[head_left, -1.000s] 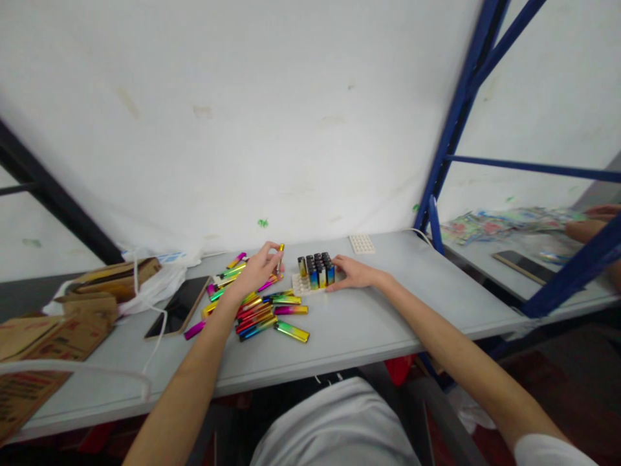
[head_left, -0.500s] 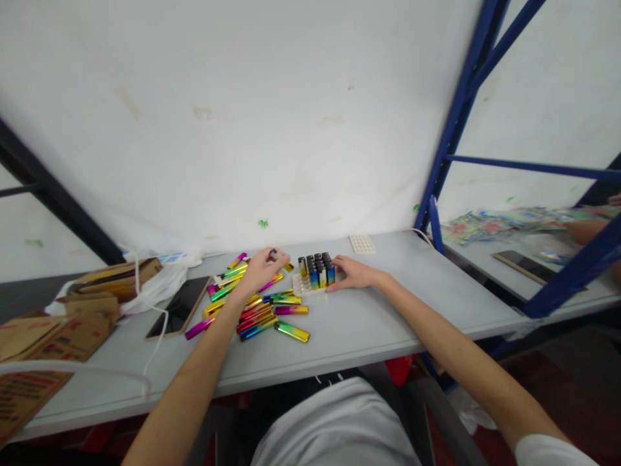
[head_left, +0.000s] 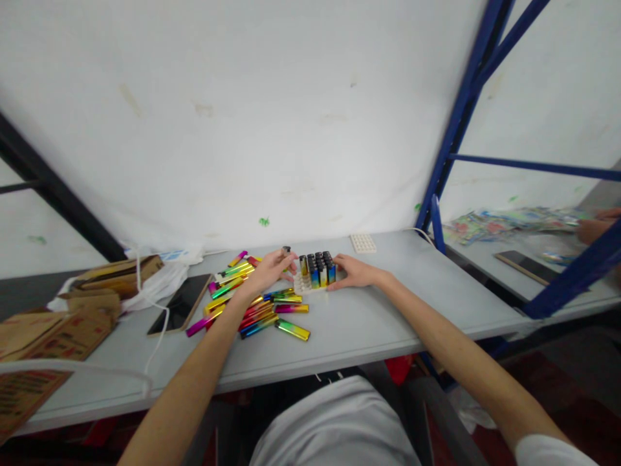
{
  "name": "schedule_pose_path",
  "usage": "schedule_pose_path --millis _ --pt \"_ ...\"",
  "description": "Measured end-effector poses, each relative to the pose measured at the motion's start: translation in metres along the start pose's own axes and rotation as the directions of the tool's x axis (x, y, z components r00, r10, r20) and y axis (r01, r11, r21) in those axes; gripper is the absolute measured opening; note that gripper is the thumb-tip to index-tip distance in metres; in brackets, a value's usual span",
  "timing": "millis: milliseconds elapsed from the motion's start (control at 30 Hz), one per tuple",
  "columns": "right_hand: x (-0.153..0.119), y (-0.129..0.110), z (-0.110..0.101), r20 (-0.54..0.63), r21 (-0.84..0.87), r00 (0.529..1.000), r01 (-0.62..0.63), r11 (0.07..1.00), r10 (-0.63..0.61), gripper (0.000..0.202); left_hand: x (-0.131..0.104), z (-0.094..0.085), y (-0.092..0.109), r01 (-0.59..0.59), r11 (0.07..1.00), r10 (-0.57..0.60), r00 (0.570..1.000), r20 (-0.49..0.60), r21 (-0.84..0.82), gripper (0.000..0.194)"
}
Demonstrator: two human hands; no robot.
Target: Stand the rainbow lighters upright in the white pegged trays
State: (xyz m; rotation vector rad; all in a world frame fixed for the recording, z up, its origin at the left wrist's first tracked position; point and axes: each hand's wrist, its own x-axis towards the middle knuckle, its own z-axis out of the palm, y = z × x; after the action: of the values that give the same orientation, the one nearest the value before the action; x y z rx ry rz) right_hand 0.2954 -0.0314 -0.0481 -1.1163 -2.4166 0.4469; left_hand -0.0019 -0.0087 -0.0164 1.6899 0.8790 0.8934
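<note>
left hand (head_left: 266,273) pinches lighter (head_left: 286,253) | right hand (head_left: 353,272) flat, seemingly steadying tray (head_left: 301,285)

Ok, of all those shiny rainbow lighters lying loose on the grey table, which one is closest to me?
The yellow-green metallic lighter at the near edge of the pile: it lies alone, slanted, just past the blue-to-gold one, nearer the table's front edge than every other.
</note>
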Motion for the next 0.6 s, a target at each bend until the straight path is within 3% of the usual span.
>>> schedule_pose_path --millis 267,367,467,600 --pt "0.000 0.000 -0.001 -0.006 -0.022 1.000 0.023 0.999 -0.023 0.062 0.002 0.000 -0.002 0.072 0.997 -0.070 0.993 -0.093 0.021 0.052" --pt "-0.001 -0.001 -0.001 -0.011 -0.013 0.999 0.033 0.999 -0.033 0.060 -0.001 0.000 0.004 0.057 0.971 -0.013 0.982 -0.186 0.232 0.052" --pt "-0.001 -0.001 -0.001 -0.017 -0.005 0.999 0.028 1.000 -0.028 0.059 -0.002 0.001 0.009 0.049 0.882 0.087 0.961 -0.264 0.469 0.049" --pt "-0.002 -0.002 -0.002 -0.020 0.005 1.000 0.020 1.000 -0.020 0.061 -0.003 0.003 0.011 0.066 0.814 0.140 0.942 -0.306 0.577 0.039"
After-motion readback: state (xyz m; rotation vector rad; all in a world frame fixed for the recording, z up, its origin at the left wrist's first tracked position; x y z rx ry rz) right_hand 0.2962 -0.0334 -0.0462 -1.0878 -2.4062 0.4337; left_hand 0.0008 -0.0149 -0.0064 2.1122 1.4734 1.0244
